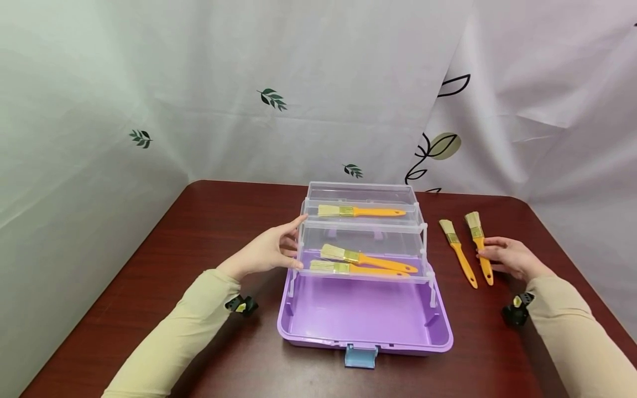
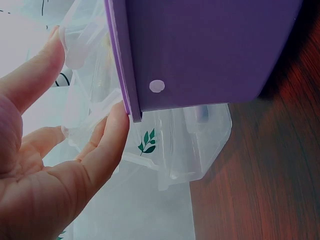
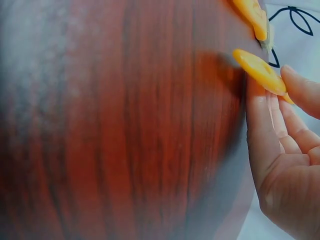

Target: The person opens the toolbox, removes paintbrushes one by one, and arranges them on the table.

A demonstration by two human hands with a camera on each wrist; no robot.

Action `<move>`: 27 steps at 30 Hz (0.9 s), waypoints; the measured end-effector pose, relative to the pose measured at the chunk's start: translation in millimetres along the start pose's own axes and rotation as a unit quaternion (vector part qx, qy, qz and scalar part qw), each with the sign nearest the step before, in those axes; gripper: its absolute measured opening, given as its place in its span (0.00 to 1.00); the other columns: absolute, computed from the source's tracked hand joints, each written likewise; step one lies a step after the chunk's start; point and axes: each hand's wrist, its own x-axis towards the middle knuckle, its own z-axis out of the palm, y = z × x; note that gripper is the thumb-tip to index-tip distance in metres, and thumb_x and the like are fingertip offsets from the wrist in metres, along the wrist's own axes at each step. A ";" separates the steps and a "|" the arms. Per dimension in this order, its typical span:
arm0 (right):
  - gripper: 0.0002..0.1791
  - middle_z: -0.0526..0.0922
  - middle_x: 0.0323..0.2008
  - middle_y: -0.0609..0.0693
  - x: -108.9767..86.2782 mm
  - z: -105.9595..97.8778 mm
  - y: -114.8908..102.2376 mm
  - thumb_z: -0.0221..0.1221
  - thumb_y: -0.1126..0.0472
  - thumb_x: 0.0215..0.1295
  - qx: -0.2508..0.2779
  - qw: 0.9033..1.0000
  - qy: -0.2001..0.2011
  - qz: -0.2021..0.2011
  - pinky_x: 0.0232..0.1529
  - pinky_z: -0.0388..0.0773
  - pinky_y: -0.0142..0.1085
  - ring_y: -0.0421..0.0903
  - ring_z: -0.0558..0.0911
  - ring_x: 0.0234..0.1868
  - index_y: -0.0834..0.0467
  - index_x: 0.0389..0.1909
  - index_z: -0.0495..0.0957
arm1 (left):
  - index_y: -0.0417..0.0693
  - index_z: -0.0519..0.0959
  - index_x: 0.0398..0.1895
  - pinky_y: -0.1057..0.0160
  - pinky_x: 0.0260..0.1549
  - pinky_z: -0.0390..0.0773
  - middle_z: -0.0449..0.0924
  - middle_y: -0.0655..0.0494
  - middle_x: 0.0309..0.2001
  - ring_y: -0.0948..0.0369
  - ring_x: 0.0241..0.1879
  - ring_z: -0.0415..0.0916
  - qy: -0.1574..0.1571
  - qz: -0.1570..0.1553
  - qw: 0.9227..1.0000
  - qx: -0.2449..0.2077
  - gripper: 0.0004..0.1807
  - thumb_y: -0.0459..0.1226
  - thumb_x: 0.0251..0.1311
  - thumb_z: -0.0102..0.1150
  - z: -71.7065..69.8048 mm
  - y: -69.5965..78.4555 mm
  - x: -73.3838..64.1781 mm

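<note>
A purple storage box (image 1: 363, 318) stands unfolded, with two clear tiered trays raised at its back. One yellow-handled paintbrush (image 1: 378, 212) lies in the upper tray (image 1: 365, 227); two more paintbrushes (image 1: 370, 261) lie in the lower tray (image 1: 420, 279). At the trays' left side is my left hand (image 1: 266, 251), thumb and fingers spread and touching the clear plastic. In the left wrist view, a fingertip (image 2: 119, 112) meets the box's purple rim. To the right of the box, my right hand (image 1: 510, 257) pinches the handle of another paintbrush (image 1: 475, 226) between thumb and fingers.
Left of the gripped brush lies a loose paintbrush (image 1: 460, 254) on the dark red-brown table (image 1: 209, 215). A blue latch (image 1: 360, 356) hangs down from the box's front. White cloth (image 1: 224, 83) with leaf prints hangs behind and beside the table.
</note>
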 end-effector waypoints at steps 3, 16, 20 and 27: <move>0.36 0.78 0.30 0.28 -0.2 -0.1 -0.5 0.53 0.62 0.69 0.000 1.000 -0.004 0.006 0.37 0.82 0.30 0.26 0.79 0.33 0.81 0.63 0.46 | 0.54 0.46 0.76 0.56 0.53 0.77 0.67 0.41 0.54 0.52 0.51 0.75 0.001 -0.001 1.000 0.000 0.57 0.35 0.45 0.74 0.2 1.4 -0.6; 0.35 0.79 0.36 0.40 -0.9 -1.3 -9.4 0.54 0.59 0.69 -0.084 0.996 -0.003 0.040 0.45 0.82 0.43 0.28 0.77 0.33 0.80 0.62 0.50 | 0.56 0.46 0.76 0.57 0.53 0.78 0.67 0.40 0.56 0.52 0.51 0.75 0.001 -0.005 1.000 0.001 0.57 0.36 0.45 0.74 1.4 1.3 0.4; 0.34 0.78 0.42 0.58 -1.1 1.6 -16.4 0.56 0.59 0.67 -0.120 0.992 0.002 0.047 0.45 0.82 0.46 0.35 0.78 0.36 0.80 0.61 0.54 | 0.57 0.46 0.76 0.56 0.53 0.78 0.66 0.40 0.56 0.53 0.51 0.75 0.001 -0.009 1.000 0.001 0.57 0.36 0.45 0.74 1.2 0.6 0.3; 0.31 0.75 0.46 0.67 0.2 5.6 -25.3 0.56 0.62 0.65 -0.150 0.988 0.003 0.047 0.43 0.82 0.47 0.41 0.79 0.37 0.80 0.59 0.58 | 0.57 0.46 0.76 0.55 0.54 0.77 0.66 0.40 0.56 0.52 0.51 0.75 0.001 -0.008 1.000 0.004 0.58 0.36 0.44 0.74 0.0 0.7 0.0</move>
